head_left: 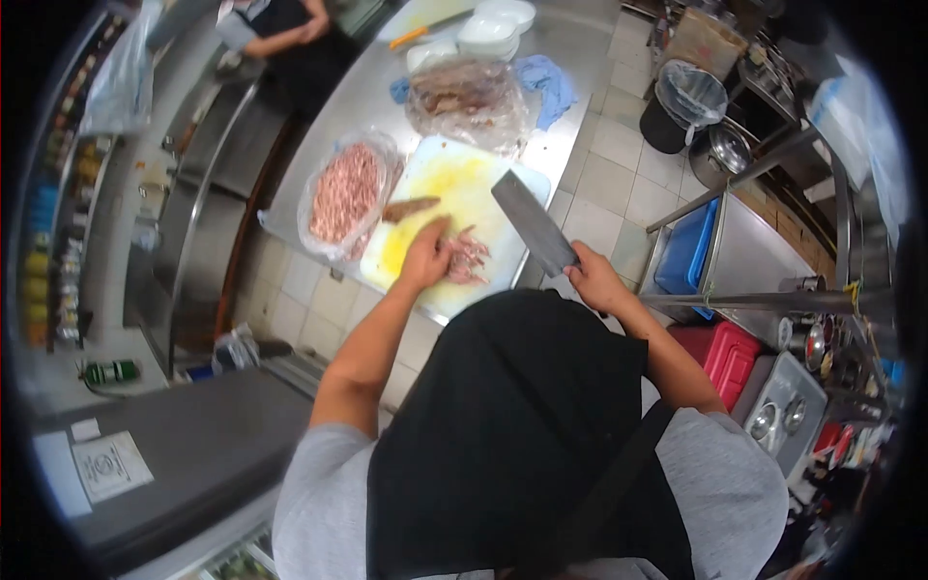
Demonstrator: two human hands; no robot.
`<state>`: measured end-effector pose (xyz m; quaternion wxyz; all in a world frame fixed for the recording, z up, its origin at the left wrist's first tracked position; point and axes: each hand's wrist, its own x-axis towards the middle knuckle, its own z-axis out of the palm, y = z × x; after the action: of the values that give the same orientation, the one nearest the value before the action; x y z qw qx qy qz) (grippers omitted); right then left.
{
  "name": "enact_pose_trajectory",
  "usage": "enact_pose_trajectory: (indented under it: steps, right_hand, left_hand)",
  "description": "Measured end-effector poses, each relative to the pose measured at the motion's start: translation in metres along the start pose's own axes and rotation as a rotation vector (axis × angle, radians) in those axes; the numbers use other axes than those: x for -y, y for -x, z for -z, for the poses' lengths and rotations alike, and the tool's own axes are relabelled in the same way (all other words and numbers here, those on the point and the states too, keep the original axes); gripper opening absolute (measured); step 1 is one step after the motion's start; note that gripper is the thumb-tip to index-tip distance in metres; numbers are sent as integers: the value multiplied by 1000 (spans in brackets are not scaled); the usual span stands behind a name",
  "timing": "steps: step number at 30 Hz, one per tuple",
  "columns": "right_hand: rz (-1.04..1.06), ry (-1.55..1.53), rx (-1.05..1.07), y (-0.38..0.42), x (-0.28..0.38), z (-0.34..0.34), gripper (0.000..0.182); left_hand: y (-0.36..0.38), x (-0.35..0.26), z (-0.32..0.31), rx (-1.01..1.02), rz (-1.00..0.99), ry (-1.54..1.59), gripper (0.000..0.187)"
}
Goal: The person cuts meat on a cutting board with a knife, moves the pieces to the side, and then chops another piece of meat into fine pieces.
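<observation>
On the white, yellow-stained cutting board (pixel 449 174), my left hand (pixel 425 256) rests against the left side of a small pile of sliced meat (pixel 467 259). Its thumb and fingers look slightly apart, with no clear grip on the meat. My right hand (pixel 592 278) is closed around the handle of a broad cleaver (pixel 534 222), held past the board's right edge with its blade pointing up and left. A brown strip of meat (pixel 411 208) lies on the board above my left hand. Left of the board sits a clear bag of cut meat (pixel 345 193).
A plastic bag with large meat pieces (pixel 464 97) lies behind the board, beside a blue cloth (pixel 546 89). White bowls (pixel 495 29) and an orange-handled knife (pixel 409 38) are farther back. Another person (pixel 280 39) stands at the upper left. A metal rack (pixel 764 232) stands at right.
</observation>
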<state>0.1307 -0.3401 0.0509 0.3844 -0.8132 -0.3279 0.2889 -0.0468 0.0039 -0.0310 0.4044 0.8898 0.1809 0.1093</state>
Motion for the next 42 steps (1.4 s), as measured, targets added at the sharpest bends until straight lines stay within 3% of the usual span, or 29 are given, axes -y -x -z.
enact_pose_trajectory:
  steps: [1, 3, 6, 9, 11, 15, 17, 18, 20, 22, 25, 28, 29, 32, 36, 39, 42]
  right_hand:
    - [60, 25, -25, 0, -13, -6, 34]
    - [7, -13, -23, 6, -8, -7, 33]
    - [-12, -66, -44, 10, -19, -10, 31]
    - [-17, -82, -39, 14, -18, -9, 29]
    - [-28, -101, -47, 17, -20, -10, 28]
    - [-57, -122, -107, 31, -27, -15, 29]
    - [-93, -142, -113, 39, -27, -14, 29]
    - [-129, -156, -102, 42, -27, -14, 28]
    - [-173, -177, -84, 44, -29, -17, 28]
    - [-171, -139, -77, 45, -36, -20, 27]
    - [-151, -125, -69, 42, -41, -24, 29]
    - [-102, -91, -62, 34, -33, -24, 29]
    - [-67, -67, -65, 32, -31, -24, 30]
    - [-19, -80, -35, 29, -19, -19, 30]
    - [-26, -82, 7, 30, -12, -15, 29]
    - [-20, -99, 15, 31, -17, -13, 29]
    - [-34, -64, 8, 36, -27, -16, 29]
  left_hand:
    - [0, 12, -6, 60, -65, -17, 65]
    - [-14, 9, 9, 265, -387, -35, 83]
    - [-24, -18, 30, 457, -583, -246, 110]
    - [-18, -43, 37, 555, -651, -419, 112]
    - [-11, -46, 34, 525, -745, -566, 100]
    - [6, -29, 10, 413, -718, -650, 80]
    - [12, -32, 1, 231, -592, -622, 60]
    - [14, -33, -5, 241, -592, -620, 60]
    - [15, -31, -19, 56, -421, -552, 51]
    - [14, -33, -34, -11, -388, -590, 48]
    - [11, -50, -56, -254, -11, -695, 48]
    - [11, -62, -78, -388, 197, -666, 48]
    - [12, -64, -79, -342, 274, -598, 52]
    - [15, -67, -52, -221, 211, -482, 57]
    - [17, -15, 15, 51, -318, -264, 94]
    - [23, -4, 24, 160, -401, -340, 110]
    - [24, -16, -2, 136, -353, -398, 120]
